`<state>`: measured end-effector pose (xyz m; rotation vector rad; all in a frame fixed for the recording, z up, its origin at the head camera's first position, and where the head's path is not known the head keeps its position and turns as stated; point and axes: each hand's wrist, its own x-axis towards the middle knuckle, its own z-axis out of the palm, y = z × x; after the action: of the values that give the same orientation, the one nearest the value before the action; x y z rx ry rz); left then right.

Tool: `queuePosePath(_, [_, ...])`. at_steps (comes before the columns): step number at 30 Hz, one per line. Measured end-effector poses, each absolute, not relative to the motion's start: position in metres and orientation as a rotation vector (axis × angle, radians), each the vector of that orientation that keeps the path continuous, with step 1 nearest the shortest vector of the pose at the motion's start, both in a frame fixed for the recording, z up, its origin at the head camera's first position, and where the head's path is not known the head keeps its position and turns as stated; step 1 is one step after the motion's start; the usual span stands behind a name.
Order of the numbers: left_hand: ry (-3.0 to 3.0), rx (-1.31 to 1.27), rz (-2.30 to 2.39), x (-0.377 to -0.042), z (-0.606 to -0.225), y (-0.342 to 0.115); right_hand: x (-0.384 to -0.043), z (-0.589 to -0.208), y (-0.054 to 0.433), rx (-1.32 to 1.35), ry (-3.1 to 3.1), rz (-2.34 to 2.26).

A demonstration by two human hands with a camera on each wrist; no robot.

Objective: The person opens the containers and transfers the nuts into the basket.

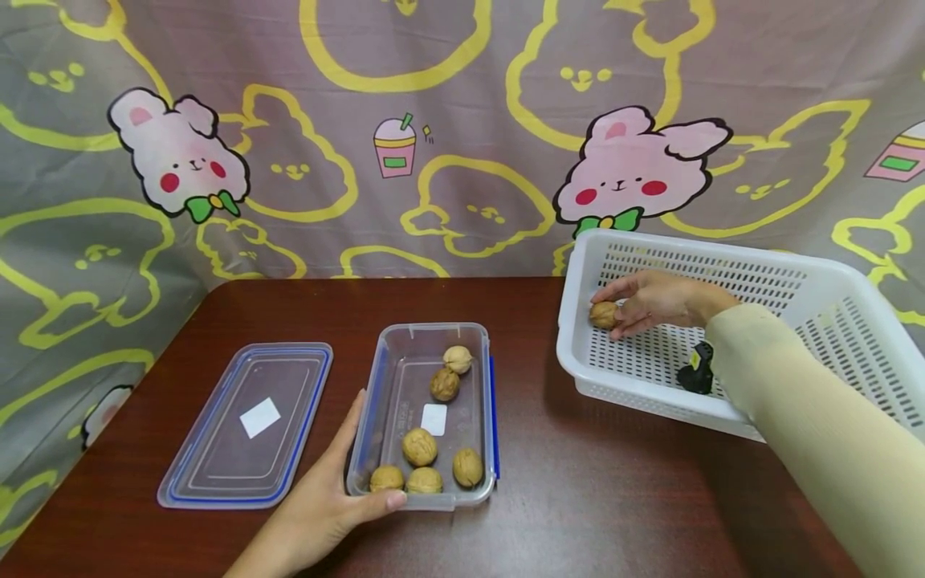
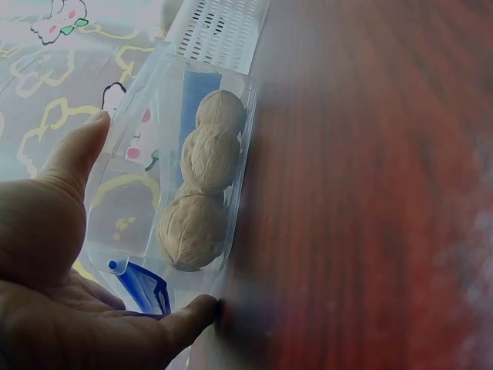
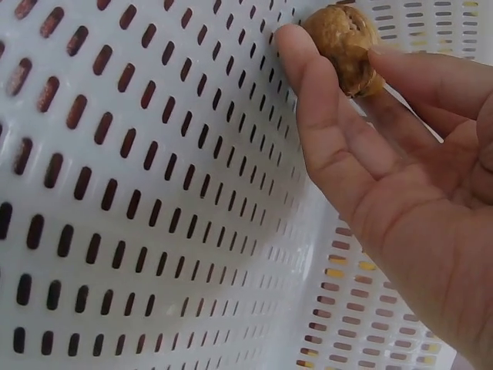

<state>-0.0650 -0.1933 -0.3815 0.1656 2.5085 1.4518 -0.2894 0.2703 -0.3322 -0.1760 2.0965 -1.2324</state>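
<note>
In the head view my right hand [image 1: 654,301] reaches into the white perforated basket [image 1: 574,321] and pinches a walnut [image 1: 604,315] near its left wall. The right wrist view shows thumb and fingertips round that walnut [image 3: 345,48]. My left hand [image 1: 328,498] lies spread against the near-left corner of a clear plastic box [image 1: 473,345], thumb along the front rim and straight fingers along the left side. Several walnuts [image 1: 420,447] sit in the box, most toward its near end. A blue latch [image 2: 142,285] shows between the left thumb and fingers in the left wrist view.
A clear lid [image 1: 217,433] with a blue seal and white label lies left of the box. Inside the basket, partly behind the right sleeve [image 1: 817,409], is a small black object [image 1: 695,371]. A patterned curtain [image 1: 462,120] hangs behind the dark wooden table [image 1: 549,498].
</note>
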Motion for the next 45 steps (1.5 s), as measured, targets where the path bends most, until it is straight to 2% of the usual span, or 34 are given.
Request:
queuePosePath(14, [2.509, 0.169, 1.475, -0.065, -0.383, -0.193, -0.293, -0.315, 0.271, -0.189, 2.248, -1.239])
queuePosePath(24, [2.494, 0.179, 1.499, -0.064, -0.383, -0.192, -0.284, -0.282, 0.267, -0.207, 2.362, -1.211])
queuePosePath(33, [2.508, 0.188, 1.495, -0.064, -0.383, -0.193, -0.261, -0.244, 0.257, -0.324, 2.374, -1.315])
queuePosePath(45, [2.513, 0.212, 1.491, -0.065, -0.384, -0.193, -0.224, -0.216, 0.202, -0.589, 2.304, -1.32])
